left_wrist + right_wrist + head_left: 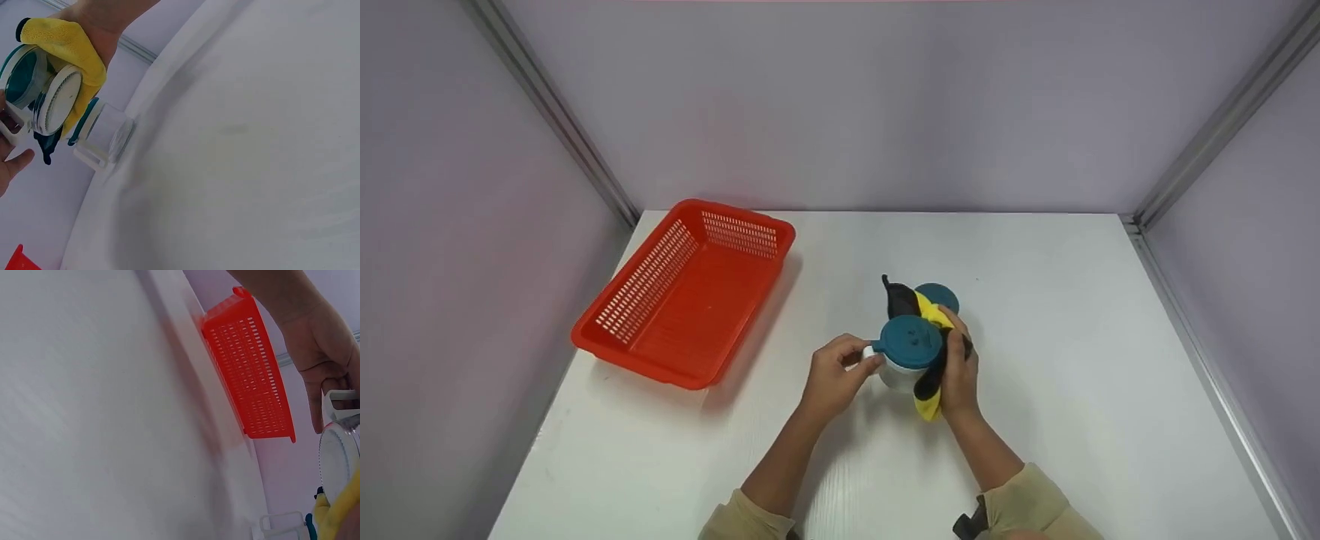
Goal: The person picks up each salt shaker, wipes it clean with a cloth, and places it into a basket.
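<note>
A clear jar with a teal lid (911, 341) and a white side handle is held up over the table. My left hand (834, 379) pinches its handle (339, 405) between thumb and fingers. On the jar's other side, my right hand (960, 379) grips a yellow and black cloth (70, 48) against the jar wall. The jar is tilted, and its round base (62, 101) faces the left wrist camera. Behind the cloth stands a second teal-lidded jar (941, 294), upright on the table with its handle (90, 156) showing; the cloth partly hides it in the head view.
A red plastic basket (750, 330) with perforated sides sits at the left rear of the white table (1072, 337). Nothing lies inside it. Pale panels (847, 105) enclose the table at the back and both sides.
</note>
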Demonstrator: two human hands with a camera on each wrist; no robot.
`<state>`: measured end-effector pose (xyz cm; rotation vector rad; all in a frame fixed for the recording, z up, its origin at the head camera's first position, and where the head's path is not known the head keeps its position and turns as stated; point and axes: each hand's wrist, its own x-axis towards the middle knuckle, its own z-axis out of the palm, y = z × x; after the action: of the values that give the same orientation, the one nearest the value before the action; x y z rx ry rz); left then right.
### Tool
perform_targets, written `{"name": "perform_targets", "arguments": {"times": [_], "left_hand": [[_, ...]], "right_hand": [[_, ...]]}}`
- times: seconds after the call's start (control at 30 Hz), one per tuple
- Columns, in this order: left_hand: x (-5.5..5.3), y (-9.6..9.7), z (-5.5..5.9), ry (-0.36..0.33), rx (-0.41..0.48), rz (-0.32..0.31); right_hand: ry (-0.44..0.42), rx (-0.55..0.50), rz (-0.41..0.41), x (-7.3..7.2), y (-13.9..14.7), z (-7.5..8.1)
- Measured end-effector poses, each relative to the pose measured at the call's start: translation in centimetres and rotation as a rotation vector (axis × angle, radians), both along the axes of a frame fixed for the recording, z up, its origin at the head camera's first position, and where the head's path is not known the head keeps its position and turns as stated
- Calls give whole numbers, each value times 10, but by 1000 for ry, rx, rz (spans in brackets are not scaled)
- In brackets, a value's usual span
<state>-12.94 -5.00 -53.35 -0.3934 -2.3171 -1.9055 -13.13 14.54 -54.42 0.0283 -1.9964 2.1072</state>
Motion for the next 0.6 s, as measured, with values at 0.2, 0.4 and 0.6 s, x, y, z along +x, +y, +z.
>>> {"name": "perform_targets", "arguments": {"times": [0.2, 0.4, 0.6], "left_hand": [[-3, -4, 6, 12, -129, -42], [1, 0, 8, -3, -167, -18], [7, 10, 1, 17, -118, 62]], "right_hand": [[-7, 25, 8, -2, 4, 4], [-25, 52, -26, -1, 4, 4], [-27, 30, -126, 1, -1, 4]]}}
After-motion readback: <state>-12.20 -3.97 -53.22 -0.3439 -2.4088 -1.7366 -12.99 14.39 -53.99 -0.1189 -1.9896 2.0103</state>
